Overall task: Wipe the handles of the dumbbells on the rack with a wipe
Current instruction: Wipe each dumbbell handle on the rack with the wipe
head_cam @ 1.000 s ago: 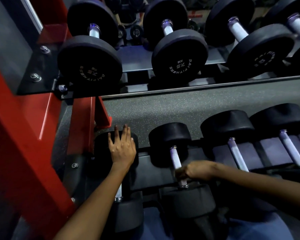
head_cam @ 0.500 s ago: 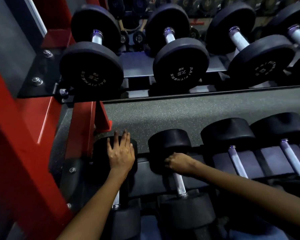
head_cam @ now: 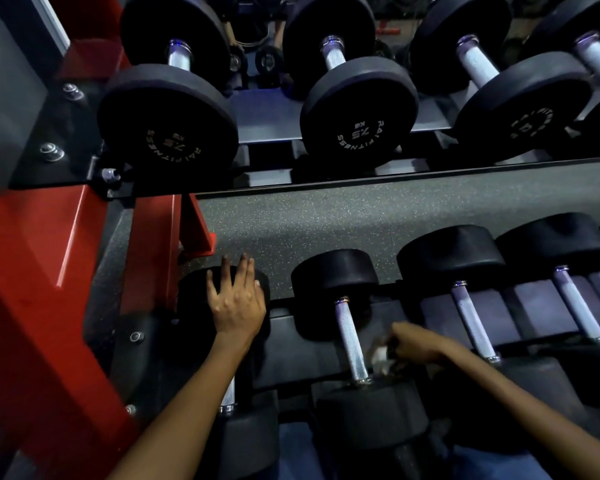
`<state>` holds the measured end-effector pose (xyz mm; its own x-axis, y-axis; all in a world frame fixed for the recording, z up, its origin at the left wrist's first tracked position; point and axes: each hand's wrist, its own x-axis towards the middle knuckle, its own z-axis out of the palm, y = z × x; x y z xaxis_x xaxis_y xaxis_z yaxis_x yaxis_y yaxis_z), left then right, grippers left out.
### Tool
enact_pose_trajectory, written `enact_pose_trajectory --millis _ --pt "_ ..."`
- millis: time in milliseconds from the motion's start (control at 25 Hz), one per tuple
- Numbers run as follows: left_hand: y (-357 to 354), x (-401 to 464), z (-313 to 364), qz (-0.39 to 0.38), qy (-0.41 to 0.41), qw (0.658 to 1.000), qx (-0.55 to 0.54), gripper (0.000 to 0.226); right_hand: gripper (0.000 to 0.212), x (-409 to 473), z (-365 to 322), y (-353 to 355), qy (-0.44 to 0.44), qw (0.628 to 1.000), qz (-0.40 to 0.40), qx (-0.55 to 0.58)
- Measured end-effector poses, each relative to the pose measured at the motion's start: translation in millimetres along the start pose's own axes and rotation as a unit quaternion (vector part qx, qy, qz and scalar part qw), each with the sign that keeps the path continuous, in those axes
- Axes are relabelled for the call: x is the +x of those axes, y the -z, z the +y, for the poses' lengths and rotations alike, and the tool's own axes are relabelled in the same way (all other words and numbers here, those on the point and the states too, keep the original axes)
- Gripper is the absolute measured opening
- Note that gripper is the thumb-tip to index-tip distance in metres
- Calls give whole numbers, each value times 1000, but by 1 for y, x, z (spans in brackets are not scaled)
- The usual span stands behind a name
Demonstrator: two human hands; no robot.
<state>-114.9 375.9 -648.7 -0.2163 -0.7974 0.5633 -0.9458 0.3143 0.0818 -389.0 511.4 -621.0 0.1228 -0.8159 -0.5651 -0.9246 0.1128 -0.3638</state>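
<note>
From my head camera, the wipe (head_cam: 378, 355) looks small, pale and crumpled (blurred), pinched in my right hand (head_cam: 413, 344) just beside the knurled silver handle (head_cam: 350, 341) of the second dumbbell on the lower rack (head_cam: 291, 348). My left hand (head_cam: 234, 299) rests flat, fingers straight, on the leftmost dumbbell's black head (head_cam: 194, 289).

Black dumbbells (head_cam: 336, 285), red rack frame (head_cam: 32, 271), speckled floor (head_cam: 326, 220)

I see free room between the second dumbbell's handle (head_cam: 351, 341) and the third handle (head_cam: 471, 320). My right hand (head_cam: 413, 344) sits there. The black heads (head_cam: 336, 278) close each handle at both ends, and the upper shelf (head_cam: 326, 183) hangs above.
</note>
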Motion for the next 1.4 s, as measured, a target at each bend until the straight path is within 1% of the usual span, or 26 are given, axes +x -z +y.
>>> enact_pose_trajectory --millis 40,80,120,160,200,280,320,360,400,440,520,560,600,680,720,800,880,920,960,1080,1120,1200,1240,1280,1320,1400 --pt "0 1 0 2 0 1000 0 49 36 4 2 -1 -74 994 84 1" --pt "-1 1 0 2 -3 1000 -3 48 29 10 -1 -7 -140 983 106 56" --pt "-2 0 -1 1 -6 1000 -5 48 22 17 -7 -15 -170 967 72 176" --pt "-2 -1 -1 1 -7 1000 -5 48 17 24 -19 -18 -174 926 -7 334" --pt "-2 -2 -2 3 -6 1000 -3 48 21 34 -24 -20 -165 863 -54 474" --pt "-1 -1 -2 5 -4 1000 -4 47 31 58 -24 -7 -150 722 -1 676" --pt "0 -1 -1 3 -3 1000 -5 47 33 68 -21 -1 -134 676 45 724" --pt "0 -1 0 4 -3 1000 -5 47 32 73 -17 -2 -123 667 73 731" --pt "0 0 0 5 -2 1000 -5 47 28 70 -12 -8 -125 696 54 705" --pt "0 0 0 7 -3 1000 -8 47 21 61 -9 -18 -121 746 32 654" --pt "0 -3 0 3 1 1000 -12 48 9 43 14 -42 -134 885 -26 444" --pt "0 -2 1 5 4 1000 -11 48 9 40 20 -44 -154 910 8 385" --pt "0 -1 1 4 7 1000 -10 48 17 44 24 -42 -190 907 88 366" --pt "0 1 1 0 6 1000 -12 48 29 53 -2 -26 -217 835 299 407" --pt "0 -1 1 -2 5 1000 -13 48 29 54 -27 -19 -219 826 331 400" --pt "0 -1 1 0 5 1000 -10 48 27 68 -72 -21 -195 856 287 384" --pt "0 0 1 -1 6 1000 -10 48 74 76 -101 -29 -210 898 228 311" --pt "0 0 1 -3 6 1000 -9 48 86 80 -99 -30 -233 902 229 281" --pt "1 -1 1 -4 7 1000 -6 48 86 85 -92 -26 -245 893 244 288" --pt "2 2 1 -5 7 1000 -10 48 52 88 -87 -8 -266 826 272 416" --pt "2 0 1 -9 6 1000 -10 48 52 89 -90 -8 -272 813 273 436" --pt "4 1 3 -7 7 1000 -7 48 48 84 -93 -7 -268 821 247 440" --pt "3 1 2 -5 7 1000 -8 48 29 84 -87 -8 -227 815 233 479" --pt "3 1 1 -7 5 1000 -9 48 9 79 -80 -3 -177 785 210 555" --pt "3 0 1 -8 4 1000 -8 48 6 80 -63 0 -147 735 149 645" --pt "3 1 2 -7 2 1000 -7 48 17 82 -32 0 -150 614 73 771"
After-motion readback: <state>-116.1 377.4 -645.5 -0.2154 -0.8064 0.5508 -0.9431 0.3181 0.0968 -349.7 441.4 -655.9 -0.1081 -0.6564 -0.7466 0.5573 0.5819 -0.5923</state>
